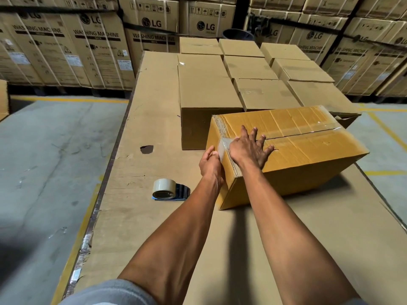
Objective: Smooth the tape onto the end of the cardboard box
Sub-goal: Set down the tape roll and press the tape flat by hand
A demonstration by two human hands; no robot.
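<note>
A yellow-brown cardboard box (293, 148) lies on a cardboard-covered table (141, 137), its top seam closed with clear tape (222, 145) that folds over the near left end. My right hand (250, 148) lies flat on the box top with fingers spread, the heel at the taped edge. My left hand (210, 162) presses against the box's end face, thumb and fingers on the hanging tape strip. The lower part of that end face is hidden by my left hand and wrist.
A tape roll on a blue dispenser (168, 190) lies on the table left of my left arm. Several plain cartons (207, 93) stand behind the box. LG washing machine cartons (97, 49) are stacked along the back. A hole (147, 149) marks the table cover.
</note>
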